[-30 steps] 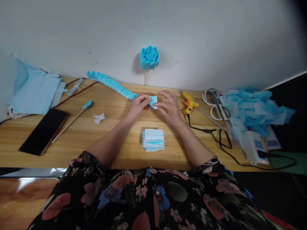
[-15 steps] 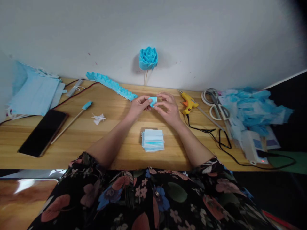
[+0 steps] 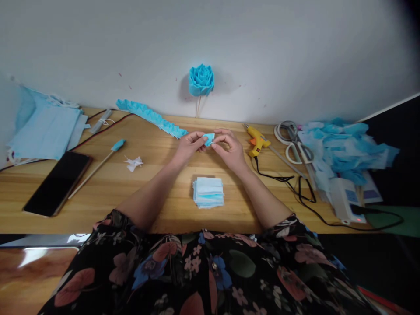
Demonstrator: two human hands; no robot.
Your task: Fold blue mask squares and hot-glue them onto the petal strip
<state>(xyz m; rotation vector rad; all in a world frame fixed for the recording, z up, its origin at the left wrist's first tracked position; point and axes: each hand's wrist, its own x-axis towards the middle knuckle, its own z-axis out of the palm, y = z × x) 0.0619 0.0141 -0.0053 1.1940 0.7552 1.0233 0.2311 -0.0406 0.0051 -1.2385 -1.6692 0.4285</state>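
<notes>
Head view: both hands now pinch the small blue piece

The change over the last second is in the right hand [image 3: 229,148]. A second ago its fingers were spread wide, with only the thumb against the small blue piece [image 3: 208,139]; now the thumb and a finger come together at the piece's lower right corner. The left hand [image 3: 192,143] grips the opposite edge as it did then, thumb on top and fingers underneath. For the work in hand, this seems to mean that the piece is being shaped from both sides instead of just held by one hand. Whether a crease has formed is too small to tell.

The piece sits between the two sets of fingertips, its blue face mostly toward the camera, and appears lifted off the desk [image 3: 177,203]. Neither palm covers it.

Around the hands, little else has changed. The stack of cut pieces [image 3: 209,192] lies between the forearms, nearer the body than the small piece. The pleated blue strip [image 3: 149,117] runs toward the wall from just beside the left hand; whether they touch cannot be told. The yellow glue gun [image 3: 258,140] lies to the right of the right hand, apart from it, and the blue flower [image 3: 201,80] stands beyond both hands, against the wall.
</notes>
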